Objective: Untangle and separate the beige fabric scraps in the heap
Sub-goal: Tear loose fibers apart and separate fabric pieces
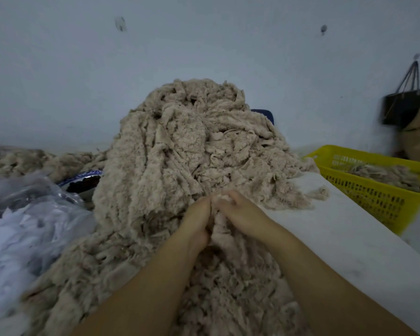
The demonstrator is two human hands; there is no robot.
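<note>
Beige heap [180,151] runs under both forearms, yellow basket [369,197] right of heap, left hand [196,223] and right hand [239,212] side by side at heap's near foot, both pinching one scrap [219,223]; suggest short, slow pulls apart, no yanking.

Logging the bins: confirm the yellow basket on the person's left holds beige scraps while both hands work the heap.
Wrong side: the head view shows the yellow basket on the person's right. It holds beige scraps, and the left hand and right hand both grip fabric in the heap.
</note>
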